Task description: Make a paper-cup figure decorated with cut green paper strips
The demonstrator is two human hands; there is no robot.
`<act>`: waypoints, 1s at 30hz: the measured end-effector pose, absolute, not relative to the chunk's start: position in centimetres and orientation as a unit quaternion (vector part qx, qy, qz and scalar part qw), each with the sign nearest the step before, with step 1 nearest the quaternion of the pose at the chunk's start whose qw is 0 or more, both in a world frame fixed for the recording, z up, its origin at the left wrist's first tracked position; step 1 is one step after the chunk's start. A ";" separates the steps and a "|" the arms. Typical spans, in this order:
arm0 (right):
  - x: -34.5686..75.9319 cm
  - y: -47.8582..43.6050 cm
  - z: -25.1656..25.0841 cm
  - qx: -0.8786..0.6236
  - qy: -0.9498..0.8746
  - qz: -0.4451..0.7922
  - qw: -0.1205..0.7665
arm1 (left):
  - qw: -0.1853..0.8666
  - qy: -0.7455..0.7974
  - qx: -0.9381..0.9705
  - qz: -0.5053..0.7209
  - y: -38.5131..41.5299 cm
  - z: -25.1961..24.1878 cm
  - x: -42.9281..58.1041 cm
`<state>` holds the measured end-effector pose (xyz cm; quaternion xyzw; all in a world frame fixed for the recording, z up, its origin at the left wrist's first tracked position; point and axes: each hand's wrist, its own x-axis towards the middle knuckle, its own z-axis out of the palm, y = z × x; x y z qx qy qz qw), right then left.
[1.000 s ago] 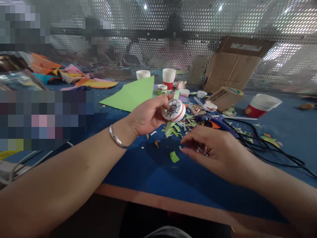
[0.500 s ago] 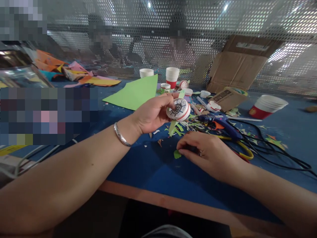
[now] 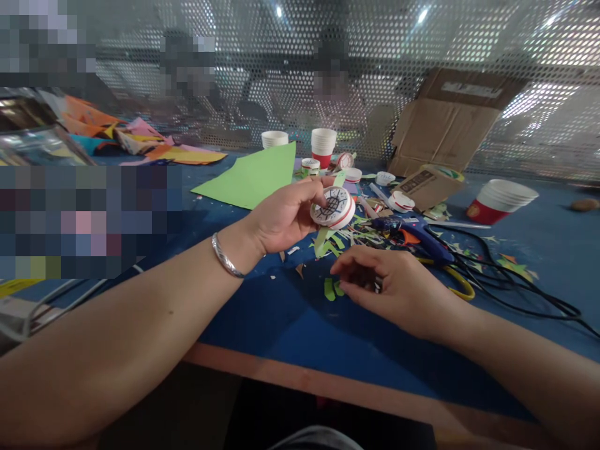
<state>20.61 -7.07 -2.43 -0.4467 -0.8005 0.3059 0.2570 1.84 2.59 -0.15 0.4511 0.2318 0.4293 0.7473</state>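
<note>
My left hand holds up a cut-down white paper cup bottom with a red rim and a black grid drawn on its face. A green paper strip hangs from the cup. My right hand hovers low over the blue table, fingers curled and pinched over small green paper scraps. Whether it grips a scrap is hidden by the fingers.
A blue glue gun with black cables and yellow-handled scissors lie right of my hands. Behind are a green paper sheet, paper cup stacks, a cardboard box and a perforated screen with people beyond it.
My right hand dropped to the table onto a green scrap, then lifted slightly and drew back. My left hand kept the cup piece almost still.
</note>
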 end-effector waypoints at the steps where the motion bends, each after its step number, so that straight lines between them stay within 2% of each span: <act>1: 20.7 -7.0 -2.3 -0.447 -0.800 0.305 0.259 | 0.749 0.229 0.454 0.425 2.6 -0.1 1.8; 9: 21.8 -7.0 -1.1 -0.457 -0.783 0.319 0.275 | 0.747 0.278 0.457 0.396 2.4 0.3 1.7; 16: 22.3 -7.0 -0.3 -0.447 -0.741 0.341 0.367 | 0.760 0.295 0.462 0.348 2.3 0.2 1.5; 21: 22.8 -6.8 -0.3 -0.446 -0.706 0.378 0.400 | 0.774 0.282 0.470 0.315 2.4 -0.1 1.6; 24: 22.9 -6.6 -0.3 -0.447 -0.697 0.395 0.398 | 0.776 0.284 0.474 0.304 2.4 -0.3 1.7; 30: 22.9 -6.4 -0.4 -0.473 -0.717 0.387 0.334 | 0.771 0.285 0.475 0.313 2.4 -0.3 1.8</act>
